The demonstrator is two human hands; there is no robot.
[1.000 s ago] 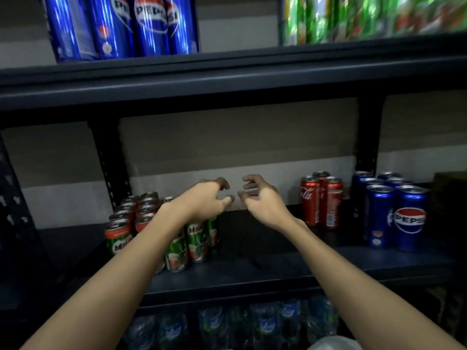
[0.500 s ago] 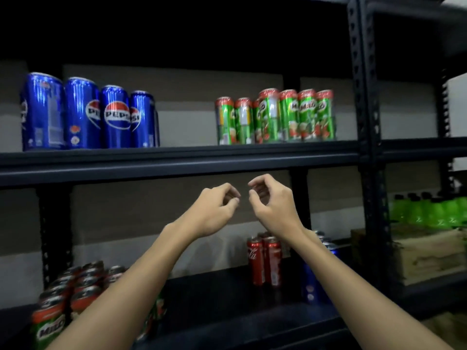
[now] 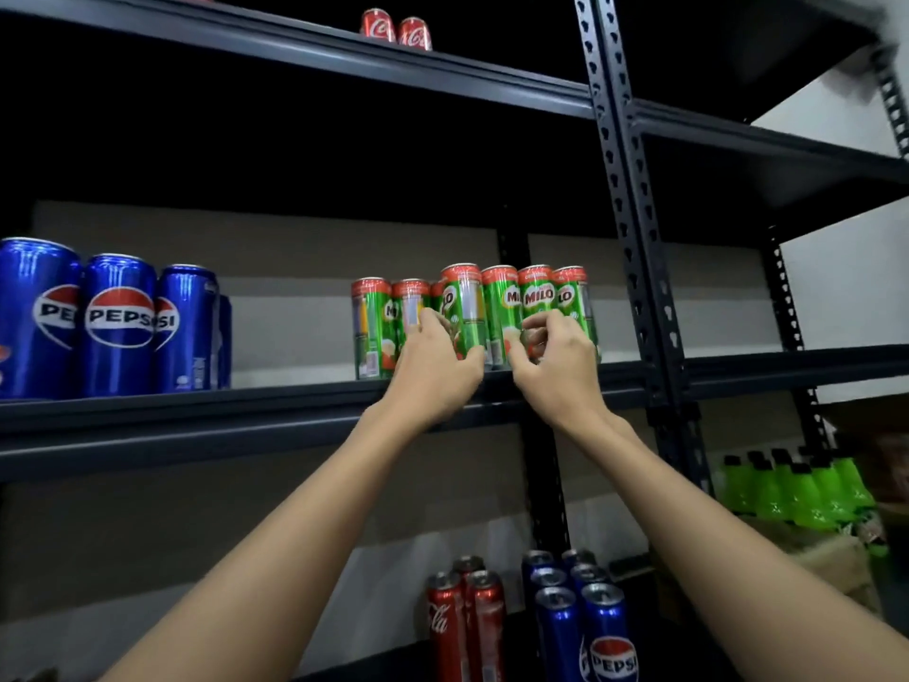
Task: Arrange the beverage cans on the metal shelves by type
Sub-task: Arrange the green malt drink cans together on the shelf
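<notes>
Several green Milo cans (image 3: 374, 327) stand in a cluster on the middle metal shelf (image 3: 196, 411). My left hand (image 3: 438, 371) reaches up and grips one Milo can (image 3: 462, 297), thumb on its right side and fingers on its left; this can stands a little higher than its neighbours. My right hand (image 3: 556, 361) curls round another Milo can (image 3: 535, 292) just to the right. Blue Pepsi cans (image 3: 118, 322) stand at the left of the same shelf.
Two red Coca-Cola cans (image 3: 396, 29) sit on the top shelf. On the lower shelf stand red Coca-Cola cans (image 3: 462, 622) beside blue Pepsi cans (image 3: 585, 627). A perforated upright post (image 3: 634, 238) rises right of the Milo cans. Green bottles (image 3: 797, 489) stand at far right.
The view has tilted up from the lower shelf. Both hands, held empty in the air before, rose to the middle shelf and closed round Milo cans.
</notes>
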